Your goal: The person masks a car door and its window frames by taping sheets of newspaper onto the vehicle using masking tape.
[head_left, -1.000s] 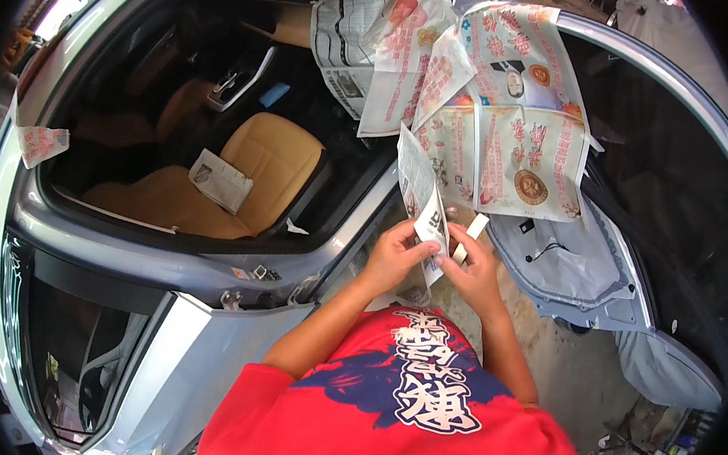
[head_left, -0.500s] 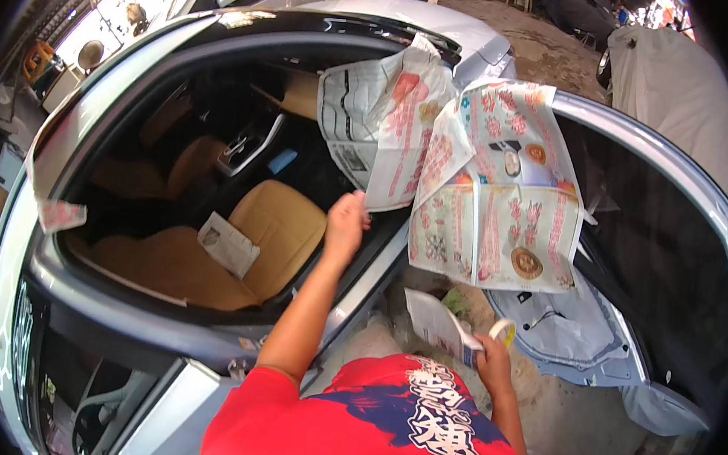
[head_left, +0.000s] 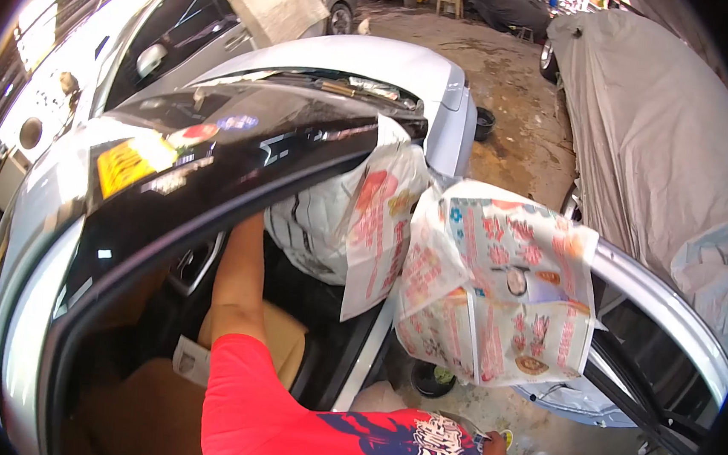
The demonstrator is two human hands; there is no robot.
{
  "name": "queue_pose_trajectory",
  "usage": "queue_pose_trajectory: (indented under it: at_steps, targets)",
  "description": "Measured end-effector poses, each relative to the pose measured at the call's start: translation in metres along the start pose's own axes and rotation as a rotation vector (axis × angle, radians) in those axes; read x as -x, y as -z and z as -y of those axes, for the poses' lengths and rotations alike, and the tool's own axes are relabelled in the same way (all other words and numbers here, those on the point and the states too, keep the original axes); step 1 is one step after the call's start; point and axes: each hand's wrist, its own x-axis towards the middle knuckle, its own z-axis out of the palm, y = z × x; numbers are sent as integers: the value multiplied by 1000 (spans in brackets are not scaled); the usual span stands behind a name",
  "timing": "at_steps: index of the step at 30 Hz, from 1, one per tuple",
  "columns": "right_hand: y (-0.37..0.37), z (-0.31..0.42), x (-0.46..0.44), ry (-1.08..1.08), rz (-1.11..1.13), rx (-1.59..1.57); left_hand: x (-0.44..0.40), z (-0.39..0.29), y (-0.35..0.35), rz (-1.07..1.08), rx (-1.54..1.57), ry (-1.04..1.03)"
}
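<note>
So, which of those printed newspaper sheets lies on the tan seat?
The small pale newspaper sheet on the tan seat; the larger newspaper sheets hang on or near the silver car door.

Newspaper sheets point(head_left: 493, 323) were thin, matt paper — creased throughout. Car bonnet point(head_left: 369, 59) was smooth, glossy painted metal. Seat point(head_left: 287, 341) looked leather-like. Car cover point(head_left: 643, 155) was dull, wrinkled cloth — soft-looking.

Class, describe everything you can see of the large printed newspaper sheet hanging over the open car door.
The newspaper sheet looks like thin, pale paper covered in red characters, with blue flower prints at its upper left and a round brownish emblem near the bottom. It is creased, with a flap along its left side. It hangs draped over the car door frame; its back is hidden.
</note>
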Motion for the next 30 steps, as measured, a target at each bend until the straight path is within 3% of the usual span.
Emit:
queue_pose_trajectory:
  at_steps: [5,13,22,23,28,30]
  targets:
    - [-14,29,-9,-67,-39,-6,-60,59,-1,288,-386,72]
    - [-28,71,-25,-64,36,36,-74,117,6,425,-614,49]
    - [-6,87,-52,-5,-4,97,-29,151,41,374,-759,-73]
    - [-6,83,-56,86,-18,28,-19,146,49,348,-772,-106]
    - [0,74,-66,172,52,24,64,138,74,129,-858,-378]
    - [6,90,-63,244,126,69,115,121,83,68,-755,-329]
